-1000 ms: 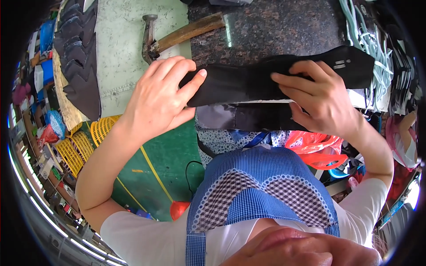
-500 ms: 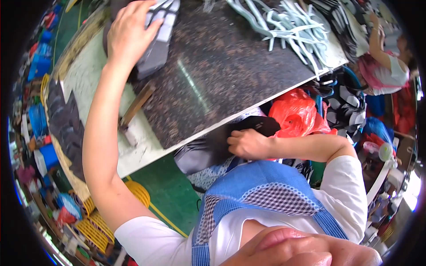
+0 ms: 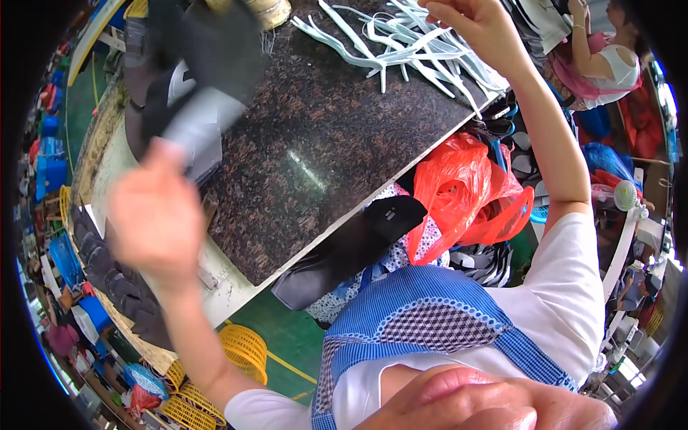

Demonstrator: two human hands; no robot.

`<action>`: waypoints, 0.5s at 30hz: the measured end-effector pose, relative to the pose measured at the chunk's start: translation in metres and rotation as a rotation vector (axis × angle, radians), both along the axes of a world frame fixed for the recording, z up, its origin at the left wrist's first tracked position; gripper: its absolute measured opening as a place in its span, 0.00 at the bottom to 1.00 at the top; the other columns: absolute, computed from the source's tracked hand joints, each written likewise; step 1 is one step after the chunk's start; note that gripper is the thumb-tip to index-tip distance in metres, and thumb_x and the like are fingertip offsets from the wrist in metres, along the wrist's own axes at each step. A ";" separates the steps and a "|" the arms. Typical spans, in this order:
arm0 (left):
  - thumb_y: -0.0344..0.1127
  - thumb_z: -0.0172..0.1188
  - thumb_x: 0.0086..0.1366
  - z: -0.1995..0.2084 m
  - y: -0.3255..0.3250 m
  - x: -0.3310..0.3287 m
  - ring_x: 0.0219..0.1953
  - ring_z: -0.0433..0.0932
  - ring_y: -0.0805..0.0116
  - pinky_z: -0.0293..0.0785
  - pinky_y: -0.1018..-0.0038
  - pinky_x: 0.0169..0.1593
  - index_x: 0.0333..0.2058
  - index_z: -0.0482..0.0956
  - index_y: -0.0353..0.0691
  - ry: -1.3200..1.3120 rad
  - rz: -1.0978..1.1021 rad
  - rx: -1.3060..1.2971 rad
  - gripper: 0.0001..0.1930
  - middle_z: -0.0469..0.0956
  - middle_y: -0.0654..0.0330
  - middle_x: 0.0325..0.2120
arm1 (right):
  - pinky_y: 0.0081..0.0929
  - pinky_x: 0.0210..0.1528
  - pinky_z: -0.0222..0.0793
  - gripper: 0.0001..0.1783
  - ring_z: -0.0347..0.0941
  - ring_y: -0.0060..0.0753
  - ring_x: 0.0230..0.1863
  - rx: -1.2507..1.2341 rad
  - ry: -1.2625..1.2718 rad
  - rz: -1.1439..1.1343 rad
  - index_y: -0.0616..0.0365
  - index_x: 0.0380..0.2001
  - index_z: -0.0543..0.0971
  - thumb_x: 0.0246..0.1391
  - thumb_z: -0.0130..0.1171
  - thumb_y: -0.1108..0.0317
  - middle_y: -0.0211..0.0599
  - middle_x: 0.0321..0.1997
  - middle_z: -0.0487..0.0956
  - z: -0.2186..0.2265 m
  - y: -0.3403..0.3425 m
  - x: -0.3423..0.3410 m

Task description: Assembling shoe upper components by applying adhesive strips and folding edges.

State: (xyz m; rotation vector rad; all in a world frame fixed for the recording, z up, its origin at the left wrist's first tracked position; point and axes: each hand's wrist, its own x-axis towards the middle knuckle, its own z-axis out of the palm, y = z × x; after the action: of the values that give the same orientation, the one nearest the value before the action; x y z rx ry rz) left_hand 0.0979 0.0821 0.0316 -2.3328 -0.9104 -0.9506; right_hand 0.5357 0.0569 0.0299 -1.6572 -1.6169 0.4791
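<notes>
My left hand [image 3: 154,222], smeared by motion, is raised over the table's left side. Its fingertips meet a dark grey, flat shoe-shaped piece [image 3: 222,54] with a pale grey end, blurred along with the hand. Beneath lies a stack of similar dark pieces [image 3: 204,147]. At the upper right, my right hand [image 3: 473,25] hangs over a loose pile of pale strips [image 3: 408,54], its fingers bent together; whether a strip is between them is hidden. A long black shoe-shaped piece [image 3: 358,236] rests across my lap, apart from both hands.
The dark speckled tabletop [image 3: 308,136] has a pale front edge by my lap. A red plastic bag [image 3: 459,186] hangs beside it. Overlapping dark pieces [image 3: 107,265] line the left edge. Yellow baskets [image 3: 244,351] stand on the green floor. Another person [image 3: 602,68] works at the upper right.
My left hand has come off the stack toward me, with a dark piece lifted. My right hand has left the black piece on my lap and reached up to the pale strips.
</notes>
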 end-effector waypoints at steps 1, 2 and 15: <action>0.28 0.70 0.62 -0.010 -0.031 0.018 0.30 0.77 0.64 0.77 0.67 0.35 0.29 0.83 0.42 0.218 -0.046 -0.062 0.04 0.75 0.61 0.24 | 0.30 0.36 0.76 0.11 0.79 0.28 0.32 -0.013 -0.096 0.045 0.63 0.41 0.84 0.63 0.64 0.65 0.40 0.32 0.84 0.007 0.004 -0.009; 0.30 0.70 0.60 -0.032 -0.058 0.023 0.31 0.77 0.64 0.76 0.65 0.37 0.33 0.85 0.42 0.309 -0.166 -0.235 0.03 0.75 0.61 0.25 | 0.30 0.36 0.76 0.11 0.79 0.28 0.32 -0.026 -0.196 0.084 0.63 0.42 0.84 0.64 0.63 0.65 0.40 0.32 0.84 0.014 0.003 -0.019; 0.35 0.70 0.62 0.021 -0.019 0.090 0.45 0.82 0.52 0.79 0.62 0.49 0.49 0.81 0.36 -0.028 -0.466 -0.944 0.18 0.81 0.52 0.41 | 0.22 0.39 0.70 0.14 0.72 0.15 0.33 0.000 -0.144 0.363 0.60 0.40 0.81 0.70 0.59 0.59 0.24 0.28 0.75 -0.012 0.000 -0.003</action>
State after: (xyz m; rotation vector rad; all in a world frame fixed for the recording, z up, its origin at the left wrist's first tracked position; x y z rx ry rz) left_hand 0.1875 0.0634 0.0531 -3.4520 -0.9771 -0.8085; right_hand 0.5331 0.0572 0.0175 -1.4275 -2.0381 0.5480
